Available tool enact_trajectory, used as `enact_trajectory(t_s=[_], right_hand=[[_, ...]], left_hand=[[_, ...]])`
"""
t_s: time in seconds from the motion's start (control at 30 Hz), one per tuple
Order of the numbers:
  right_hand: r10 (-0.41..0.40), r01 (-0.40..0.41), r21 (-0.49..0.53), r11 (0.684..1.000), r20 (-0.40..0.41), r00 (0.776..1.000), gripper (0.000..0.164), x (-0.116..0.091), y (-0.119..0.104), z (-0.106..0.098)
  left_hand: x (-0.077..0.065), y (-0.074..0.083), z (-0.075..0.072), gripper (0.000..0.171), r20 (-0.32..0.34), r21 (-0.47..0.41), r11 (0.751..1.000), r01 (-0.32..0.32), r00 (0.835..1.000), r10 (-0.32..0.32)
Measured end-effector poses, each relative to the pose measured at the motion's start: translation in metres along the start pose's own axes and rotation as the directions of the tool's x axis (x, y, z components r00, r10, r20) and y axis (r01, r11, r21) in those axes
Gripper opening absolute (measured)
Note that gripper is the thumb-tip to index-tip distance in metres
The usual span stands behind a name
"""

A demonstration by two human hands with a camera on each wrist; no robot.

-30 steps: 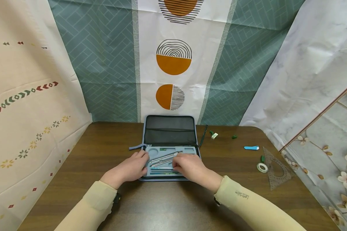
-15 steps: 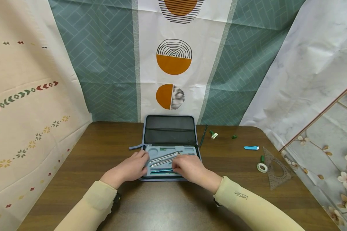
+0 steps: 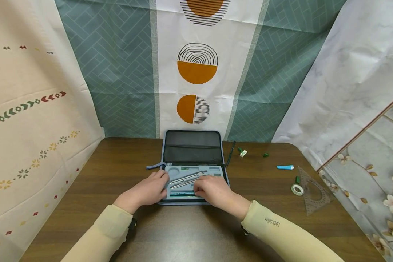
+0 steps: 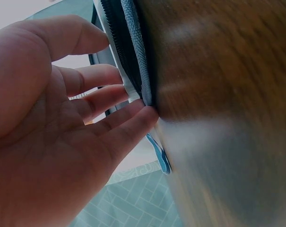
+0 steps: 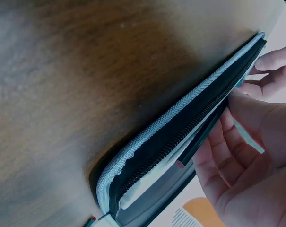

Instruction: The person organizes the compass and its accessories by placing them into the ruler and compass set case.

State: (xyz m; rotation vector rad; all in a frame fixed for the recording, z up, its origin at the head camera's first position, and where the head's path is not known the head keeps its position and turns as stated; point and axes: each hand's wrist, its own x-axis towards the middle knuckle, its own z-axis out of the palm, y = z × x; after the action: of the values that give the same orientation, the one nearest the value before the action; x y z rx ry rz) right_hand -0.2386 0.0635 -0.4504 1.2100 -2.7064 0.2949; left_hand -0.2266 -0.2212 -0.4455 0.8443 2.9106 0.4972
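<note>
An open zip case (image 3: 193,137) lies on the table, its lid standing up behind a light blue moulded tray (image 3: 174,189). My left hand (image 3: 149,187) rests on the case's left edge; its fingertips touch the zip rim (image 4: 138,52) in the left wrist view. My right hand (image 3: 213,189) pinches a dark green pencil (image 5: 204,132) at the tray's front slot. A second pencil (image 3: 183,197) lies along that slot, partly hidden by my fingers. Metal compasses (image 3: 183,183) lie slanted across the middle of the tray, their right ends close to my right hand.
Right of the case are a dark pencil (image 3: 230,154), a white eraser (image 3: 243,154) and small green pieces (image 3: 265,155). Farther right lie a blue cutter knife (image 3: 285,167), a tape roll (image 3: 293,189) and a clear set square (image 3: 309,208). A fabric tab (image 3: 154,166) sticks out left of the case.
The pencil in my right hand has gone down and towards me, from above the slot to alongside the other pencil. My left hand has stayed in place.
</note>
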Motion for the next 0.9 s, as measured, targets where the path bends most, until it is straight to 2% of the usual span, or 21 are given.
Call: enact_trajectory(t_s=[0.4, 0.67, 0.9], right_hand=[[-0.012, 0.012, 0.026, 1.0, -0.016, 1.0, 0.005, -0.0022, 0.0004, 0.0012], [-0.034, 0.034, 0.007, 0.999, -0.023, 0.999, 0.005, -0.0031, 0.0006, 0.0011], [-0.022, 0.022, 0.001, 1.0, -0.022, 1.0, 0.006, -0.003, -0.0004, 0.0016]], left_hand=[[-0.0016, 0.003, -0.0016, 0.031, -0.005, 0.008, 1.0, -0.002, 1.0, 0.002], [-0.0013, 0.0021, -0.001, 0.031, -0.005, 0.012, 1.0, -0.004, 1.0, 0.004], [-0.0008, 0.0016, -0.0004, 0.032, -0.002, 0.01, 1.0, 0.005, 1.0, -0.005]])
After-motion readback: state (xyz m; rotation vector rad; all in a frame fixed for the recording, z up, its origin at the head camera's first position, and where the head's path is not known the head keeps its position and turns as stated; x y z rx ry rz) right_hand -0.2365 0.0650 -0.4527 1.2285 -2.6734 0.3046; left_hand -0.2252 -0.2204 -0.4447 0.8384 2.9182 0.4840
